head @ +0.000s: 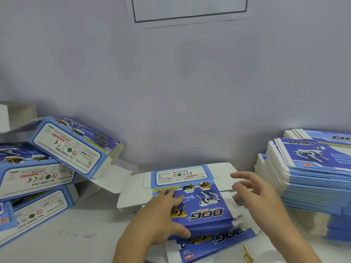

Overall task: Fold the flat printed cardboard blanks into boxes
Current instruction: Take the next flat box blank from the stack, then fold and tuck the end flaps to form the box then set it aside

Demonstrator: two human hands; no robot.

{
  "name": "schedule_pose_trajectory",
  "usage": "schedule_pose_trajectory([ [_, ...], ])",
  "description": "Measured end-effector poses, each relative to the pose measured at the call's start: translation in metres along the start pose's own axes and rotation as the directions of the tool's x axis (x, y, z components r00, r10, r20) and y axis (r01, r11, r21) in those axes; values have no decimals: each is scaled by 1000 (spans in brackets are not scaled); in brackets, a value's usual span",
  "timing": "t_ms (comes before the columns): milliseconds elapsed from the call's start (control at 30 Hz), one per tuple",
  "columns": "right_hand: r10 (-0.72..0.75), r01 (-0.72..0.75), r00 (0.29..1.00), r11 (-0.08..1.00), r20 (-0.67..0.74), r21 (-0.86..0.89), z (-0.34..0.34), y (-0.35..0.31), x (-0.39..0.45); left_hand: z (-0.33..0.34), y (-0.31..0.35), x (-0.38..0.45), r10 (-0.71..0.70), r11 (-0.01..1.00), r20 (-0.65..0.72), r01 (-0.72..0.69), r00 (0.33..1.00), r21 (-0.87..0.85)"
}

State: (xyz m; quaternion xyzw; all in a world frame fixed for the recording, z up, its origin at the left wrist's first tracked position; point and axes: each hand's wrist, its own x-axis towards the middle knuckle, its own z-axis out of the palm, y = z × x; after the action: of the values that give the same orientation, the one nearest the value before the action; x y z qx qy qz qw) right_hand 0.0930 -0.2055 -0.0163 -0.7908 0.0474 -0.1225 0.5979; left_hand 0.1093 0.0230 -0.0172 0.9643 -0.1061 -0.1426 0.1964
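Note:
A flat blue printed cardboard blank (201, 188) with "DOG" lettering lies on top of a small pile of blanks in front of me. My left hand (161, 217) rests on its left part, fingers spread on the print and thumb at the near edge. My right hand (254, 194) hovers over the white right flap (222, 175) with fingers spread and loosely bent, holding nothing. Another blank (218, 243) sticks out beneath, nearer to me.
Folded boxes (68, 147) lie piled at the left, some with open white end flaps. A tall stack of flat blanks (311, 171) stands at the right. A grey wall rises right behind the white table (85, 234). A yellow rubber band (247, 255) lies near the front edge.

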Motion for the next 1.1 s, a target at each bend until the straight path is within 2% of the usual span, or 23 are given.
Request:
schedule_pose_trajectory([
  [133,-42,42,998,999,-43,1,-2,-1,0,-4,-3,-1,34,999,-6,-34,999,-29],
  [200,-94,98,988,995,-118,23,-2,-3,0,-8,-6,-4,63,994,-97,-71,993,-86],
  [233,-126,135,977,990,-172,43,-2,-4,-1,-10,-5,-6,88,990,-188,-107,978,-93],
  [300,-170,203,942,975,-289,88,-2,-7,-1,-16,4,-11,118,988,-435,-147,893,-34],
  [333,-171,219,933,968,-316,124,-1,-9,-1,-20,11,-14,117,990,-564,-143,817,-2],
  [367,-152,214,945,957,-289,195,1,-10,-2,-22,20,-17,119,989,-661,-144,741,17],
  [400,-117,172,976,933,-185,316,4,-13,-5,-23,28,-19,131,988,-716,-147,686,41],
  [433,-75,81,997,887,-31,455,8,-17,-7,-22,38,-22,156,986,-732,-154,664,71],
  [467,-26,-38,994,825,105,563,13,-20,-8,-20,47,-23,194,980,-714,-170,672,105],
  [500,-8,-112,983,770,185,628,20,-24,-10,-15,57,-23,245,969,-670,-207,700,137],
  [533,-4,-123,982,741,188,660,25,-27,-11,-10,66,-23,306,951,-610,-268,731,155],
  [600,8,-42,998,754,56,656,24,-29,-11,-1,80,-24,434,896,-456,-423,777,132],
  [667,38,17,996,800,-78,600,5,-30,-7,-1,84,-26,480,833,-392,-548,785,-77],
  [733,-8,37,999,805,-51,592,-25,-32,-3,-9,80,-30,424,754,-511,-604,748,-260],
  [800,-110,103,994,799,-25,593,-54,-36,-4,-18,72,-30,262,726,-744,-634,614,-267],
  [833,-158,135,987,796,-14,590,-66,-38,-5,-21,67,-28,162,723,-812,-628,561,-289],
  [867,-205,163,979,789,4,592,-74,-38,-6,-24,64,-26,67,708,-840,-619,539,-340],
  [933,-252,172,966,780,51,602,-78,-38,-8,-28,60,-26,-47,599,-806,-629,590,-495],
  [1000,-254,131,960,778,116,615,-68,-36,-11,-28,58,-29,-53,442,-736,-645,675,-624],
  [1033,-253,110,956,776,147,621,-61,-37,-14,-29,57,-30,-37,395,-718,-649,695,-650],
  [1100,-269,116,949,785,165,608,-50,-38,-18,-28,55,-31,-2,377,-741,-686,672,-623],
])
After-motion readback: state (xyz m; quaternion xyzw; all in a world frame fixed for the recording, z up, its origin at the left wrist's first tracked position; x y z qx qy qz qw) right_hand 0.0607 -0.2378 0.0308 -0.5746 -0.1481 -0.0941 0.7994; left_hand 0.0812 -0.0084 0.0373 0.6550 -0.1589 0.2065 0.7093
